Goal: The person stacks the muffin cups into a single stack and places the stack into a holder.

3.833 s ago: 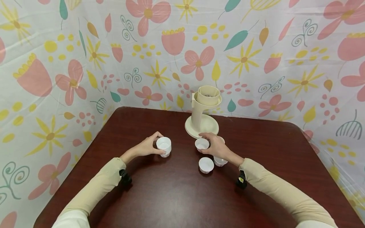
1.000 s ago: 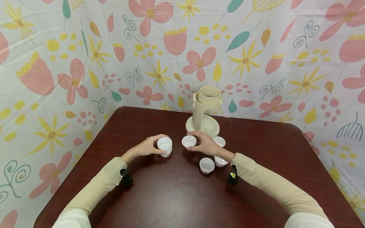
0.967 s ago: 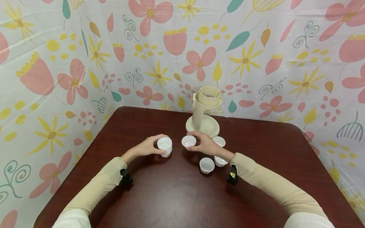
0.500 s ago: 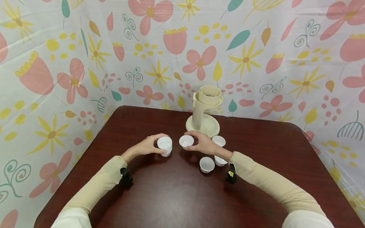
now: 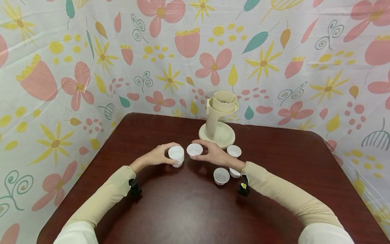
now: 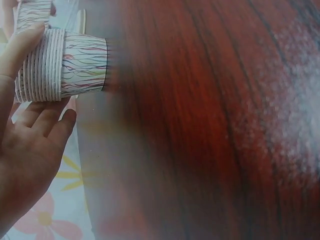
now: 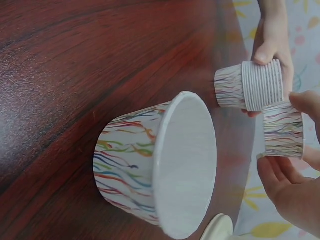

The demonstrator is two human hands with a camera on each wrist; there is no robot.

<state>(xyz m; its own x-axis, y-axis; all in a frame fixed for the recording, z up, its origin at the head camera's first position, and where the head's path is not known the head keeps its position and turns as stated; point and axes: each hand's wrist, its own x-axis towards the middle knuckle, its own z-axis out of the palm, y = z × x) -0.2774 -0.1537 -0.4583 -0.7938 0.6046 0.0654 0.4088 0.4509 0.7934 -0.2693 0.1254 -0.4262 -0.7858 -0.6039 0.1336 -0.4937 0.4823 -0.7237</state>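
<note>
In the head view my left hand [image 5: 156, 156] grips a stack of nested white paper cups [image 5: 176, 156] between thumb and fingers. The left wrist view shows the stack's layered rims [image 6: 47, 67] and the bottom cup's coloured wavy lines. My right hand [image 5: 214, 154] holds a single paper cup [image 5: 194, 151] by its sides, its mouth facing up, just right of the stack. In the right wrist view this cup [image 7: 284, 131] overlaps the stack's rim end. Three more paper cups stand on the table: one near [image 5: 221, 176], one farther back [image 5: 234, 151], and one partly hidden by my right wrist [image 5: 234, 173].
A cream stand [image 5: 211, 125] with a round base and a cup-shaped holder [image 5: 224, 101] on top stands at the back, behind my right hand. The dark red-brown table [image 5: 182, 210] is bordered by a flower-printed curtain [image 5: 128, 84] on the left and back.
My right hand has taken a cup from near the stand and carried it left, close to the stack. The left hand with the stack has hardly moved.
</note>
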